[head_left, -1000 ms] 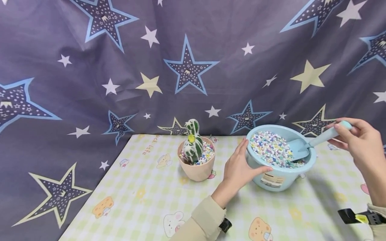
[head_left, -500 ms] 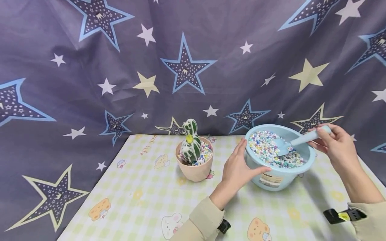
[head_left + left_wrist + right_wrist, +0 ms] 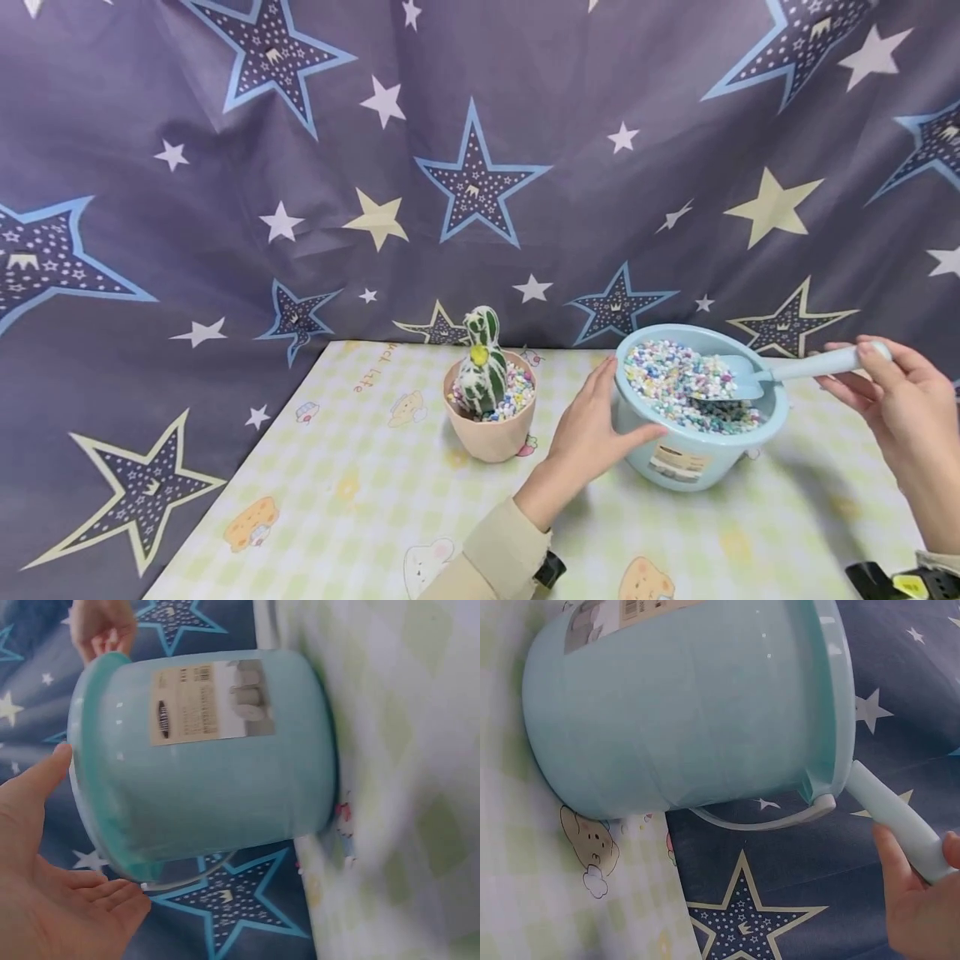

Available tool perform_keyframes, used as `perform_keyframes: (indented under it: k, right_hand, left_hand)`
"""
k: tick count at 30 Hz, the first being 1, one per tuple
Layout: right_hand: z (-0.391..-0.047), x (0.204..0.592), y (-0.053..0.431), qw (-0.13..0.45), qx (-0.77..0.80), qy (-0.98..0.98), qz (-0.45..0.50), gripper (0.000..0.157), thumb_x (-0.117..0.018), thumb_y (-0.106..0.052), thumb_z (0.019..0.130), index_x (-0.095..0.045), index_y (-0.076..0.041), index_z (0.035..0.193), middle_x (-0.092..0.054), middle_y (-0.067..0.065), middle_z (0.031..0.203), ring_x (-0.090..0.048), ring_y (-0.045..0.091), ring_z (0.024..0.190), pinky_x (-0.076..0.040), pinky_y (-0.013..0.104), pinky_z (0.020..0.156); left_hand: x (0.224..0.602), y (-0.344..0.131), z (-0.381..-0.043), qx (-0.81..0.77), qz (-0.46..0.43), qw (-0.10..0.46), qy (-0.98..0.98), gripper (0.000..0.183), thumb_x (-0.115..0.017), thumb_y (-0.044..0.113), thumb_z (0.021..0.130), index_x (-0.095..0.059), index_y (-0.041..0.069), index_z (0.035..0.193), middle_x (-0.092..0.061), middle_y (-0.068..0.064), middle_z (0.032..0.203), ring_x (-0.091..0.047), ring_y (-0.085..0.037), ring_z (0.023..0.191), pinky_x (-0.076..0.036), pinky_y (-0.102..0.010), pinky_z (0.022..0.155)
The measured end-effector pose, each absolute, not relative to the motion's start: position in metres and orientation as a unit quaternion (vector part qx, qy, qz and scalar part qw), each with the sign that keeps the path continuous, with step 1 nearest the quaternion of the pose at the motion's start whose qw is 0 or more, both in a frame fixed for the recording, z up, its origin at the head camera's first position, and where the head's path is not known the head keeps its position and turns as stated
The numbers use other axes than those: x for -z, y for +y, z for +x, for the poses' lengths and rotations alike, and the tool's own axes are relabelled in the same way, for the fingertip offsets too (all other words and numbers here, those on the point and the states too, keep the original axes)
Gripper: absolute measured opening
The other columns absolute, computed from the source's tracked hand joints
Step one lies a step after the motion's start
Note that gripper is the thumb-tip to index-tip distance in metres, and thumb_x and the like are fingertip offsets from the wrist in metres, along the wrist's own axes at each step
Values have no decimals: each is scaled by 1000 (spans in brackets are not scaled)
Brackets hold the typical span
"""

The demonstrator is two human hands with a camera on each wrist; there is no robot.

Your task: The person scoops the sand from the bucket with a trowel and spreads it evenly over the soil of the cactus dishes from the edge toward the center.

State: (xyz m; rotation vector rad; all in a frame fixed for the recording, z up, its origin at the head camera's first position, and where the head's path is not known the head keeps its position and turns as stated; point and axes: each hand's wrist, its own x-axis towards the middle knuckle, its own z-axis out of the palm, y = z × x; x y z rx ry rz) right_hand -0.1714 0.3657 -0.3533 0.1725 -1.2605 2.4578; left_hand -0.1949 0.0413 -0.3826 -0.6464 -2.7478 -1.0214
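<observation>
A light blue plastic bucket [image 3: 686, 454] with a paper label stands at the right, holding many small multicoloured pebbles [image 3: 660, 375]. My left hand [image 3: 588, 425] rests against its left side, fingers fairly straight along the rim and thumb across the front; the left wrist view shows this hand [image 3: 60, 870] touching the rim. My right hand [image 3: 900, 400] grips the handle of a light blue scoop [image 3: 813, 365]. The scoop's blade is inside the bucket, tilted, with pebbles on it. In the right wrist view the bucket wall hides the blade, and only the handle [image 3: 896, 817] shows.
A pink pot [image 3: 491, 437] with a cactus [image 3: 482, 375] and coloured pebbles stands left of the bucket. Green-checked cloth covers the table [image 3: 352, 517]. A dark star-patterned curtain [image 3: 570, 208] hangs close behind. The bucket's thin handle [image 3: 757, 823] hangs down behind it.
My right hand first pushed the scoop left into the pebbles, then drew it back right; pebbles now lie on the blade. The left hand stays on the bucket. The head view shifted slightly.
</observation>
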Motion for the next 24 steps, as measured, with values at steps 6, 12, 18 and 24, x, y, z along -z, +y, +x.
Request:
perform_keyframes:
  k: [6,12,18,24]
  right_hand:
    - [-169,355,366,161,-902,-393,76,21,-46,2,102,-67,4,100,-77,18,91,-77,30,77,-62,38,65]
    - [-170,350,367,135,-921,-359,61,22,-45,0,103,-67,4,102,-77,20,92,-76,35,77,-63,42,65]
    - [-173,348,363,113,-926,-357,55,20,-46,0,102,-66,4,104,-76,20,95,-76,37,79,-63,44,69]
    - [-176,347,359,99,-933,-343,47,23,-44,1,103,-67,4,100,-76,21,94,-76,37,79,-63,46,68]
  left_hand:
    - [366,23,-182,388,-223,80,-891,94,-69,57,88,-22,20,160,-29,0,164,-39,-21,147,-42,-42,116]
    - [340,-3,-170,415,-245,139,-865,82,-71,50,89,-34,21,156,-31,7,163,-39,-19,147,-39,-48,117]
    - [318,-41,-167,456,-239,211,-831,74,-77,34,87,-44,17,150,-37,7,160,-39,-18,147,-33,-50,120]
    - [310,-83,-174,491,-213,272,-800,62,-77,23,88,-52,13,144,-48,1,153,-42,-17,145,-31,-44,123]
